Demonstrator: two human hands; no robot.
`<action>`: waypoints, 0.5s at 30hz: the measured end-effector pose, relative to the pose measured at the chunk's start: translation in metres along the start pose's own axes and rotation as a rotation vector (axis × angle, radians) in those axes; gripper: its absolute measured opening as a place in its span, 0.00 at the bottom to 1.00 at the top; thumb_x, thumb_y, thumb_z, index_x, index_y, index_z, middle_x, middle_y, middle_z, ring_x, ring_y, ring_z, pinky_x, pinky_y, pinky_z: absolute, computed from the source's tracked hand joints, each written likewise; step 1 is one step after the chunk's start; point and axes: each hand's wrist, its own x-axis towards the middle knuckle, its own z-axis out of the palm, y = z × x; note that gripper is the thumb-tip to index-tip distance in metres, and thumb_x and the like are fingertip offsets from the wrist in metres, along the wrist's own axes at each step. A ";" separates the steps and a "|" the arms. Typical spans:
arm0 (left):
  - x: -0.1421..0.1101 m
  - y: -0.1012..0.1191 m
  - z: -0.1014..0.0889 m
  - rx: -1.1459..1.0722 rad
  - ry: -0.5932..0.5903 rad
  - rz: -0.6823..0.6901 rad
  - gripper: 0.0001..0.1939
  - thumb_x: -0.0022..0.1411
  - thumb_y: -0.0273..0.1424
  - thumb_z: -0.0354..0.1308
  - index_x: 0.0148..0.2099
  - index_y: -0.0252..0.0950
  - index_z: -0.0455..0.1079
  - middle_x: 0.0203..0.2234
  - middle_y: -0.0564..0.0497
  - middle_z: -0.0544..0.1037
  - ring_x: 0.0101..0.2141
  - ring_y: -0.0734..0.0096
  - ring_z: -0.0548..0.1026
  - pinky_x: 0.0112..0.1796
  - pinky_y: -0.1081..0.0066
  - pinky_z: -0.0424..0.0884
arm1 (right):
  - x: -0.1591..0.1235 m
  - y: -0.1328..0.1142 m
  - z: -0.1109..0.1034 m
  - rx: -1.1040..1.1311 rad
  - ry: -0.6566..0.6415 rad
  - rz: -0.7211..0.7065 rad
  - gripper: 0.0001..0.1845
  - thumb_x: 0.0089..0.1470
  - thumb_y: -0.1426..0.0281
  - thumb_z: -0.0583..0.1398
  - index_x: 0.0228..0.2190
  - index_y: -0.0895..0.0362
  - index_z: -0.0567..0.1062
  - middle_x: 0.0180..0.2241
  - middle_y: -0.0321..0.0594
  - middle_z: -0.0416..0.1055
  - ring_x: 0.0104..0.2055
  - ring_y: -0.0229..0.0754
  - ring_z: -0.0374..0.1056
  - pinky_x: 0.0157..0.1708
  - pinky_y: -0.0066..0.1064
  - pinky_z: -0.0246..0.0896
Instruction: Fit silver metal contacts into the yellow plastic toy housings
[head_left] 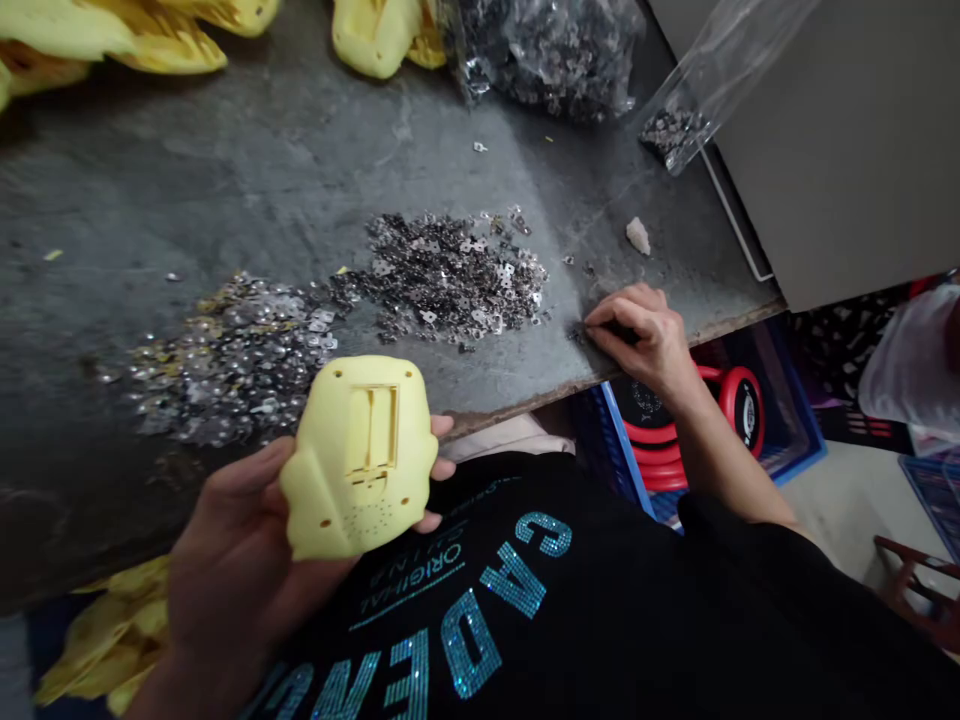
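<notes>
My left hand (247,530) is wrapped round a yellow plastic shell (322,410), whose battery compartment (373,428), screw holes and cluster of small holes face up. On the grey tabletop, my right hand (637,330) has its thumb and fingertips pinched together near the front edge. Whatever sits in that pinch is too small to make out; a few dark bits lie by the fingertips. Left of that hand spreads a pile of small metal battery contacts (457,280). A second heap of shinier metal pieces (232,360) lies behind the shell.
Yellow shells (379,40) lie along the back, with more yellow parts (112,630) below at lower left. A clear bag of metal parts (555,50) and a smaller bag (675,130) stand at the back right. Under the table edge, a blue crate (630,460) holds red-rimmed items.
</notes>
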 end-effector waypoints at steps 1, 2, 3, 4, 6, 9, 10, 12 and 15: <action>0.000 0.002 0.001 0.009 -0.011 -0.021 0.36 0.70 0.40 0.59 0.77 0.35 0.70 0.61 0.25 0.83 0.47 0.23 0.88 0.35 0.38 0.88 | -0.002 0.001 0.000 -0.009 0.026 0.013 0.07 0.70 0.65 0.64 0.38 0.50 0.82 0.40 0.40 0.83 0.45 0.51 0.76 0.50 0.45 0.61; -0.001 0.003 0.001 0.016 -0.024 -0.038 0.36 0.71 0.38 0.58 0.78 0.36 0.68 0.61 0.26 0.83 0.48 0.24 0.88 0.37 0.38 0.88 | -0.003 0.001 0.000 -0.021 0.051 0.029 0.07 0.70 0.66 0.64 0.38 0.50 0.82 0.40 0.40 0.83 0.46 0.52 0.76 0.51 0.46 0.61; -0.001 0.004 0.002 0.024 -0.028 -0.049 0.36 0.72 0.38 0.57 0.79 0.38 0.67 0.61 0.27 0.84 0.49 0.24 0.88 0.38 0.38 0.89 | -0.004 0.001 -0.001 -0.032 0.066 0.040 0.07 0.71 0.66 0.63 0.38 0.50 0.82 0.40 0.40 0.83 0.46 0.52 0.77 0.52 0.46 0.61; -0.001 0.005 0.003 0.032 -0.021 -0.055 0.36 0.73 0.38 0.56 0.80 0.40 0.66 0.61 0.29 0.84 0.50 0.25 0.88 0.38 0.37 0.88 | -0.006 0.000 -0.001 -0.039 0.067 0.044 0.08 0.71 0.66 0.62 0.39 0.50 0.82 0.40 0.40 0.83 0.47 0.52 0.77 0.52 0.47 0.61; -0.001 0.004 0.003 0.041 0.014 -0.035 0.36 0.74 0.41 0.54 0.80 0.42 0.66 0.60 0.30 0.85 0.49 0.24 0.88 0.37 0.37 0.88 | -0.009 -0.005 -0.002 -0.031 0.031 0.025 0.09 0.73 0.65 0.61 0.41 0.49 0.82 0.41 0.40 0.83 0.47 0.52 0.77 0.51 0.46 0.62; 0.000 0.003 0.002 0.027 -0.013 -0.046 0.36 0.74 0.42 0.56 0.79 0.41 0.68 0.61 0.29 0.84 0.51 0.23 0.87 0.38 0.36 0.88 | -0.009 -0.013 -0.001 -0.029 -0.029 -0.033 0.08 0.73 0.62 0.63 0.45 0.48 0.83 0.43 0.41 0.83 0.47 0.51 0.76 0.51 0.46 0.63; 0.001 0.003 0.001 0.017 -0.039 -0.052 0.36 0.73 0.43 0.57 0.79 0.41 0.69 0.62 0.30 0.84 0.51 0.22 0.87 0.39 0.36 0.88 | -0.008 -0.014 0.000 -0.040 -0.035 -0.044 0.08 0.72 0.62 0.64 0.45 0.49 0.84 0.43 0.41 0.83 0.47 0.51 0.76 0.51 0.46 0.63; 0.000 0.003 -0.001 0.007 -0.064 -0.068 0.36 0.73 0.43 0.58 0.79 0.43 0.69 0.62 0.30 0.83 0.52 0.22 0.86 0.39 0.37 0.89 | -0.004 -0.011 0.002 -0.054 -0.036 -0.027 0.09 0.73 0.62 0.63 0.44 0.49 0.84 0.42 0.42 0.83 0.46 0.51 0.76 0.51 0.46 0.63; -0.002 0.005 -0.003 0.010 -0.071 -0.049 0.35 0.74 0.42 0.57 0.79 0.41 0.69 0.62 0.29 0.83 0.53 0.21 0.86 0.39 0.35 0.88 | 0.002 0.000 0.001 -0.062 -0.005 0.058 0.10 0.72 0.63 0.62 0.40 0.50 0.83 0.40 0.42 0.81 0.45 0.51 0.75 0.50 0.45 0.64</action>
